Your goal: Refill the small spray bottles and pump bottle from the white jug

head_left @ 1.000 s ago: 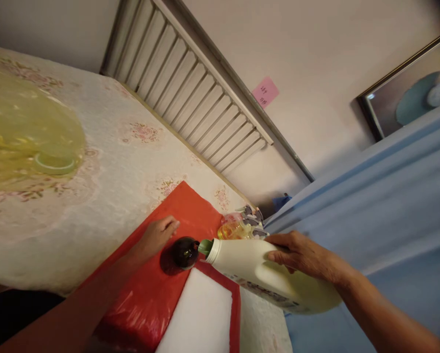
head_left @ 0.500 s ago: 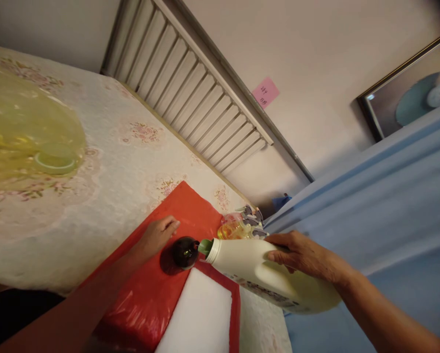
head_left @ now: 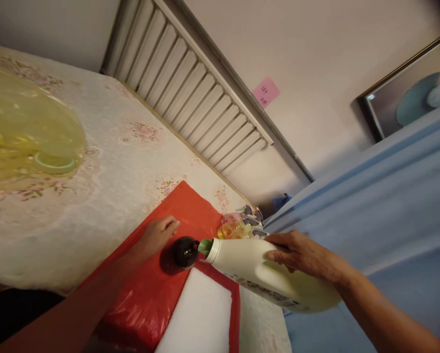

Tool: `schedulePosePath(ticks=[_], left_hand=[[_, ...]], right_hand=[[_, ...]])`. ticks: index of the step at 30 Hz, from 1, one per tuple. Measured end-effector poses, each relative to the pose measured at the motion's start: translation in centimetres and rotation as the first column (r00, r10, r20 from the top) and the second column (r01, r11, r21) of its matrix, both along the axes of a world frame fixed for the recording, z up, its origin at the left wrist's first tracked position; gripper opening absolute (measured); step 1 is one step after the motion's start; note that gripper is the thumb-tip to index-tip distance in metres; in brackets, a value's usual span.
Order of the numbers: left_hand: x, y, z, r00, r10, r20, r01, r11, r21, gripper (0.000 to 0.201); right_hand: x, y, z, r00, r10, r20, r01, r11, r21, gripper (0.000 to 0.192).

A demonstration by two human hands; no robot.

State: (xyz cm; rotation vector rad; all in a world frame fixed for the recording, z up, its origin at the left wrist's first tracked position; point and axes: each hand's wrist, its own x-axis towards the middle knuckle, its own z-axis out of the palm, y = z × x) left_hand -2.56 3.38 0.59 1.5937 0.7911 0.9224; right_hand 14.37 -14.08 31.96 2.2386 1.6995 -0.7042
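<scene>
My right hand (head_left: pixel 297 252) grips the handle of a large cream-white detergent jug (head_left: pixel 238 257), tipped on its side with its mouth to the left. A green spout (head_left: pixel 205 247) in that mouth meets the top of a small dark round bottle (head_left: pixel 185 253); whether liquid is flowing I cannot see. The dark bottle stands on a red plastic-covered surface (head_left: pixel 190 206). Just left of the bottle is my left hand (head_left: pixel 159 235), its fingers curled in and apart from the bottle, with nothing visible in them.
Behind the jug stand several clear bottles (head_left: pixel 234 228) with pink and yellow liquid and grey tops. A white foam block (head_left: pixel 200 314) lies at the front. A yellow-tinted plastic bag (head_left: pixel 29 127) sits on the flowered tablecloth (head_left: pixel 113 171) at left. A radiator (head_left: pixel 190 88) and blue curtain (head_left: pixel 389 196) border the table.
</scene>
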Motion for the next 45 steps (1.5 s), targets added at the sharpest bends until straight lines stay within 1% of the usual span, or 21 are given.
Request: schedulePosePath(ticks=[30,39,45], left_hand=[[-0.12,-0.05,0.39,1.000,0.003,-0.003,-0.003,1.000,-0.003,0.030],[0.07,0.08,-0.02,1.000,0.004,0.001,-0.004,1.000,-0.004,0.030],[-0.01,-0.03,0.08,1.000,0.009,0.003,-0.009,1.000,-0.001,0.030]], right_hand=[[-0.33,0.19,0.10,1.000,0.001,0.007,-0.001,1.000,0.001,0.043],[-0.22,0.13,0.02,1.000,0.006,0.019,-0.006,1.000,-0.001,0.043],[-0.47,0.24,0.20,1.000,0.009,0.019,-0.009,1.000,0.000,0.043]])
